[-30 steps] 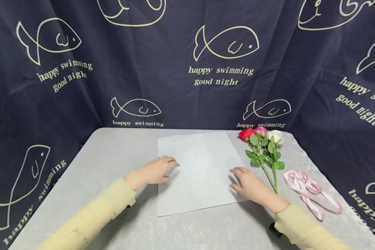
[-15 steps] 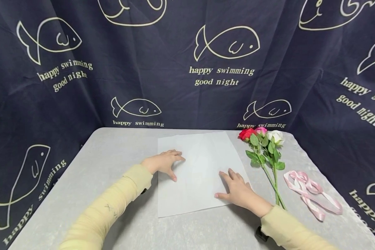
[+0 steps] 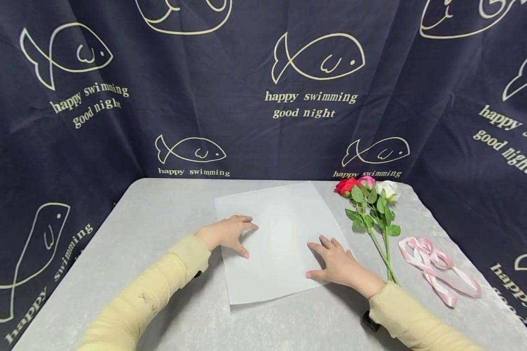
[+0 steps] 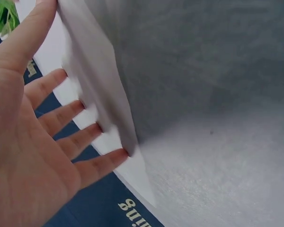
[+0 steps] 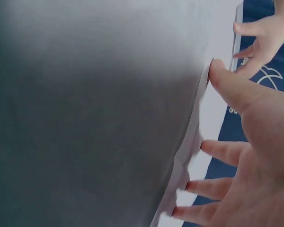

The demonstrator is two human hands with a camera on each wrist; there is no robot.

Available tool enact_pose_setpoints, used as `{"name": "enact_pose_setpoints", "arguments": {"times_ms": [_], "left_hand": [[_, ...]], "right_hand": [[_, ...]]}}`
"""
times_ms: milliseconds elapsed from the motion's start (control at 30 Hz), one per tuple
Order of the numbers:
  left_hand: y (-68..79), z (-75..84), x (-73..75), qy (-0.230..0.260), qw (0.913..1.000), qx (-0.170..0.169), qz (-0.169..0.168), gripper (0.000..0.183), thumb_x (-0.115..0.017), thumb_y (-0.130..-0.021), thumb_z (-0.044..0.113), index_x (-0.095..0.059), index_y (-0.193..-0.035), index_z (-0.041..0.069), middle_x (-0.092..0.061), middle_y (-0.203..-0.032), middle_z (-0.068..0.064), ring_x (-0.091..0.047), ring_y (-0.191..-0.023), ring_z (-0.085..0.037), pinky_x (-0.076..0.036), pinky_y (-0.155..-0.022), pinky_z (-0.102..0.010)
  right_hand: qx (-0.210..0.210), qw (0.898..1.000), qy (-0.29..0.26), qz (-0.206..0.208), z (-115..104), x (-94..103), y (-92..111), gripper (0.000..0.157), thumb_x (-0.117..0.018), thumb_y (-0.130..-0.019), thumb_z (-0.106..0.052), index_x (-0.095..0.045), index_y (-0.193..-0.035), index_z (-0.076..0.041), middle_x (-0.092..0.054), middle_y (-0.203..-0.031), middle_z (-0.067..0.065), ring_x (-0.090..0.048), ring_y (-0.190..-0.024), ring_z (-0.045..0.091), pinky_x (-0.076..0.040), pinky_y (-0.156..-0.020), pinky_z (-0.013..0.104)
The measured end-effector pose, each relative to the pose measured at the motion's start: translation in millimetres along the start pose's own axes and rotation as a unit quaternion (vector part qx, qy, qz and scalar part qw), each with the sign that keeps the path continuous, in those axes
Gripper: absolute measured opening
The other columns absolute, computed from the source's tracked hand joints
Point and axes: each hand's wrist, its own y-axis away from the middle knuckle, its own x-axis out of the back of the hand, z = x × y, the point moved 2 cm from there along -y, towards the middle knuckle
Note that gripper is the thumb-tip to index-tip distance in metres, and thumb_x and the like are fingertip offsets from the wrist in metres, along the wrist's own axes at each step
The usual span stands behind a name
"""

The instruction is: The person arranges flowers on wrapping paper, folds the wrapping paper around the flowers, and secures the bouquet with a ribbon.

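- Cream cloth makes up the left sleeve [image 3: 158, 282], which reaches over the grey worktop [image 3: 167, 209].
- Next comes the left hand [image 3: 227, 234], its fingers spread and touching the white sheet near its left edge; they are released, curled round nothing. It sits slightly further left than half a second ago.
- Between the hands, the white sheet [image 3: 283, 239] lies on the middle of the worktop. This is what has just changed: its far edge has swung leftward and its near left corner slightly rightward, so the left edge, upright in the view half a second ago, now slants. The small anticlockwise turn suggests, as a judgement, that the work is at adjusting how the sheet lies.
- On the sheet's right side rests the right hand [image 3: 340, 263], also released, fingers spread and touching the paper; it has hardly shifted in that half second. The right wrist view shows the paper lightly ridged beside these fingers.
- Right of the sheet lie a red rose [image 3: 347, 185], a pink rose [image 3: 367, 182] and a white rose [image 3: 387, 189], their stems running towards the right wrist, unmoved and apparently not yet involved.
- Furthest right, the pink ribbon [image 3: 439, 291] lies loosely looped, likewise unchanged.
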Motion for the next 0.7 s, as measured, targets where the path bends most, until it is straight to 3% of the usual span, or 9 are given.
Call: {"name": "enact_pose_setpoints", "arguments": {"times_ms": [300,500,700], "left_hand": [[15.5,14.0,-4.5,-0.007,0.9994,0.034,-0.005,0.092,-0.078,-0.066,0.056,-0.043,-0.142,0.018,-0.030,-0.151,-0.014,-0.030,-0.137,-0.038,-0.032,-0.106,-0.054],[33.9,27.0,-15.2,-0.002,0.9997,0.026,0.000,0.101,-0.073,-0.063,0.066,-0.040,-0.143,0.013,-0.024,-0.153,-0.017,-0.023,-0.139,-0.040,-0.033,-0.100,-0.064],[52.8,37.6,-25.6,0.004,0.9999,0.014,0.002,0.107,-0.072,-0.061,0.068,-0.037,-0.144,0.012,-0.023,-0.154,-0.016,-0.021,-0.141,-0.038,-0.032,-0.098,-0.066]], "right_hand": [[0.052,0.999,0.001,-0.006,12,4.1,-3,0.081,-0.075,-0.073,-0.050,-0.048,-0.137,-0.010,-0.032,-0.146,0.028,-0.027,-0.130,0.056,-0.024,-0.090,0.078],[0.084,0.996,0.002,-0.009,19,6.2,-5,0.081,-0.074,-0.073,-0.051,-0.047,-0.137,-0.010,-0.032,-0.146,0.028,-0.027,-0.130,0.055,-0.025,-0.091,0.077],[0.101,0.995,0.005,-0.016,26,8.1,-8,0.080,-0.075,-0.073,-0.050,-0.048,-0.137,-0.010,-0.032,-0.146,0.027,-0.027,-0.130,0.056,-0.025,-0.091,0.077]]}}
